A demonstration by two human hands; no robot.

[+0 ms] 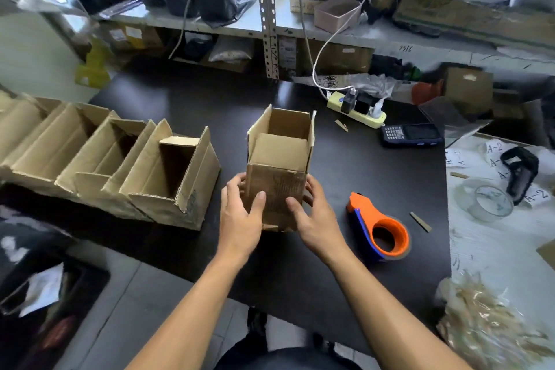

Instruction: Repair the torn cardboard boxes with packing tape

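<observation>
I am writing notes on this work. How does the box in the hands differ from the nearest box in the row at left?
The held box stands alone, gripped by both hands, left hand and right hand. The nearest row box is untouched, against its neighbours, and looks wider. Both are brown cardboard with open top flaps.

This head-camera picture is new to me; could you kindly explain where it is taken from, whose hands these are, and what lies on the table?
There is no machine here: a camera worn on a person's head looks forward and down at their bare hands. The left hand and right hand hold a small open brown cardboard box upright on the black table. To its right lies an orange and blue tape dispenser, untouched. On the left stands a row of open brown cardboard boxes. Farther back lie a pale yellow power strip and a dark handheld scanner.
</observation>
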